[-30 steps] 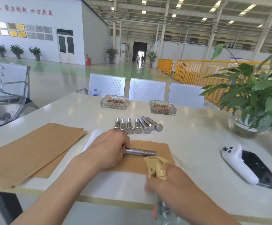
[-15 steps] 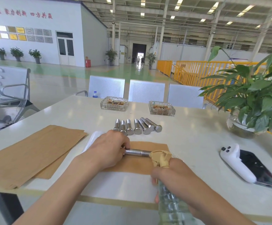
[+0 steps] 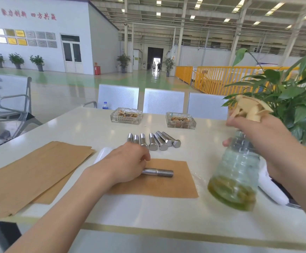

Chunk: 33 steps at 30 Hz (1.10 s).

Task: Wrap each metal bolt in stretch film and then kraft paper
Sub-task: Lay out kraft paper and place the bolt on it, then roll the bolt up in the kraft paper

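Observation:
A metal bolt [image 3: 158,172] lies on a small kraft paper sheet [image 3: 168,185], threaded end pointing right. My left hand [image 3: 123,166] holds its head end; the head is hidden under my fingers. My right hand [image 3: 258,132] grips a clear spray bottle [image 3: 235,176] by its neck and beige trigger head, lifted above the table's right side, with greenish liquid at its bottom. Several more bolts [image 3: 155,141] lie in a row behind the sheet. A white roll of stretch film [image 3: 103,154] pokes out behind my left hand.
A stack of kraft paper sheets [image 3: 30,174] lies on the left of the white table [image 3: 148,212]. Two glass ashtrays [image 3: 126,115] [image 3: 181,120] stand at the back. A potted plant [image 3: 290,106] fills the right. A white controller [image 3: 272,189] lies behind the bottle. Chairs line the far edge.
My right hand has lifted the spray bottle from beside the bolt's tip up and away to the right. My left hand stays on the bolt.

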{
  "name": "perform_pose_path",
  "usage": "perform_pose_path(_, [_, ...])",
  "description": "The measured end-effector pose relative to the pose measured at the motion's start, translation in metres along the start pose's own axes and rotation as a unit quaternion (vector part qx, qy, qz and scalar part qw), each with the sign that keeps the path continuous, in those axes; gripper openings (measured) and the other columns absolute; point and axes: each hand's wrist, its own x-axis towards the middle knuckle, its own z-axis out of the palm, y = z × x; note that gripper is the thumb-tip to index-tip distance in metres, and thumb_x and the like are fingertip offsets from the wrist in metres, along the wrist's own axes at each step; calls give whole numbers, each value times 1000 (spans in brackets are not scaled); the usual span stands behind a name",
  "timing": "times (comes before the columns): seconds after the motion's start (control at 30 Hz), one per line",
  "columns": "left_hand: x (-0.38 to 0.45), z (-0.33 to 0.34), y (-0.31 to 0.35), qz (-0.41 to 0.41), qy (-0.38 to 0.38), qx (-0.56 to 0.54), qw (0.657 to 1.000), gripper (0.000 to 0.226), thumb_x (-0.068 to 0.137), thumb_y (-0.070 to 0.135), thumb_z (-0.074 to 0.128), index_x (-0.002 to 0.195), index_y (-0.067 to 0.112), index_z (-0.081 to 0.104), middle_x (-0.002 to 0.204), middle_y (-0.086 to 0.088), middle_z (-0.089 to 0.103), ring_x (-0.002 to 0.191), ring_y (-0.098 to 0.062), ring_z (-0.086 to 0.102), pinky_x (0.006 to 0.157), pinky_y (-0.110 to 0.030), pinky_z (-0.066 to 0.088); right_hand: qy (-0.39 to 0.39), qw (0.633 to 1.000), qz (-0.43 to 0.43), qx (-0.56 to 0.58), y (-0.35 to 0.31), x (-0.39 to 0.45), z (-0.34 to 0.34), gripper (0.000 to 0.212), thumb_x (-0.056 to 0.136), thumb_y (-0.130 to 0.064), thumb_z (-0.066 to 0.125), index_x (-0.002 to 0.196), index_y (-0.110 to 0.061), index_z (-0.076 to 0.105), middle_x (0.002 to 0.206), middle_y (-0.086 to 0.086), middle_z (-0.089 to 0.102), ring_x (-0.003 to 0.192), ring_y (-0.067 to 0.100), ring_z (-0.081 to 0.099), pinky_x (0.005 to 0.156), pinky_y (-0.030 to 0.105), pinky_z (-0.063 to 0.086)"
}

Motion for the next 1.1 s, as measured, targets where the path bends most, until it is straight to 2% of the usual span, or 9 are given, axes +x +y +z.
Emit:
perform_pose_path(0.07, [0, 0, 3, 15, -4, 7, 1000, 25, 97, 30, 55, 119, 37, 66, 123, 9, 63, 117, -16, 57, 96, -33, 50, 43, 998, -33, -22, 7, 18, 0, 18, 92, -23, 73, 110, -22, 68, 101, 6, 76, 63, 16, 76, 55, 21, 55])
perform_pose_path(0.17, [-7, -4, 8, 38, -10, 26, 999, 25, 91, 39, 64, 116, 42, 64, 122, 17, 57, 112, -8, 53, 81, -23, 46, 58, 992, -69, -84, 32, 41, 8, 25, 93, -29, 71, 116, -30, 62, 106, 3, 73, 76, 20, 77, 86, 43, 56])
perform_pose_path(0.23, [-14, -5, 13, 64, -55, 31, 996, 35, 84, 43, 69, 118, 43, 61, 119, 19, 51, 113, -6, 49, 86, -25, 47, 51, 990, -76, -107, 51, 52, 14, 27, 93, -32, 71, 116, -36, 59, 109, 3, 70, 87, 27, 75, 95, 47, 53])
perform_pose_path(0.43, [-24, -12, 31, 84, -174, 90, 977, 60, 79, 39, 76, 132, 41, 49, 132, 18, 36, 123, -13, 44, 101, -37, 47, 119, 986, -78, -82, 84, 76, 29, 27, 89, -43, 64, 113, -42, 52, 95, -2, 68, 97, 31, 66, 90, 45, 51])
perform_pose_path(0.53, [-23, -12, 38, 81, -169, 136, 973, 53, 82, 37, 74, 129, 37, 52, 133, 15, 37, 117, -18, 51, 97, -39, 49, 118, 988, -69, -77, 88, 79, 33, 43, 92, -44, 67, 130, -39, 48, 99, -13, 62, 108, 29, 60, 87, 39, 44])
perform_pose_path(0.67, [-24, -7, 40, 89, -147, 153, 973, 24, 83, 35, 69, 105, 34, 59, 125, 13, 43, 103, -20, 57, 89, -39, 52, 140, 988, -13, -68, 90, 63, 33, 84, 90, -47, 73, 157, -27, 27, 136, 1, 55, 129, 27, 50, 108, 44, 41])
perform_pose_path(0.8, [-22, -6, 35, 114, -95, 124, 981, 10, 89, 31, 56, 97, 29, 62, 117, 10, 53, 99, -23, 60, 85, -37, 53, 261, 955, -127, -53, 71, 3, 30, 60, 90, -36, 63, 146, -30, 41, 137, -4, 54, 123, 19, 53, 98, 36, 40])
perform_pose_path(0.93, [-16, -6, 25, 120, -54, 70, 989, 9, 90, 33, 54, 93, 29, 62, 104, 9, 58, 97, -20, 59, 83, -33, 52, 8, 968, -204, -149, 53, -38, 50, 26, 91, -41, 59, 116, -43, 61, 106, -21, 68, 110, 1, 59, 90, 25, 43])
perform_pose_path(1.1, [-10, -1, 7, 106, 0, -1, 994, 7, 89, 30, 54, 85, 28, 59, 81, 13, 61, 79, -7, 58, 73, -30, 51, -222, 910, -160, -311, 65, -30, 68, 36, 88, -36, 67, 121, -45, 59, 115, -24, 59, 118, -1, 47, 95, 16, 36])
